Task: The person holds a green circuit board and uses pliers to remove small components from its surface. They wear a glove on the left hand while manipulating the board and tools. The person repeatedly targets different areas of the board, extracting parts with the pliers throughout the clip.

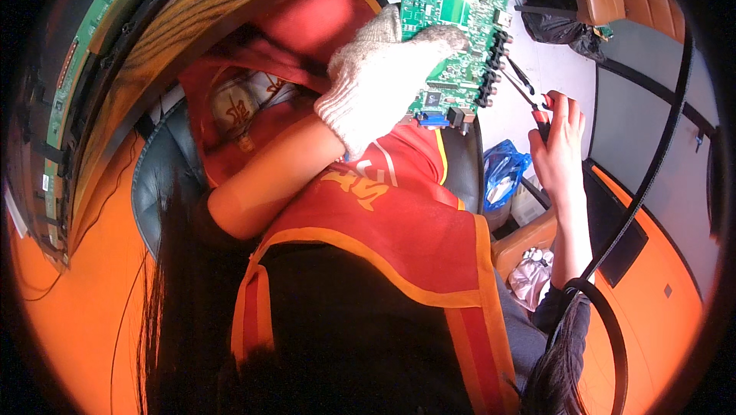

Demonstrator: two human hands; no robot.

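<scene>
My left hand (379,78), in a white knit glove, grips a green circuit board (452,9) held up in front of me, with a row of black connectors along its right edge and a blue port at its lower corner. My right hand (558,143) is bare and holds red-handled pliers (529,93), whose black jaws reach toward the board's connector edge. A red and orange vest (391,216) covers my front below both hands.
A wooden desk edge (176,24) curves along the upper left, with another green board (65,85) mounted at the far left. A blue plastic bag (502,173) and a cardboard box (529,239) lie on the floor. A black cable (652,170) hangs at right. A black bag (563,32) sits farther back.
</scene>
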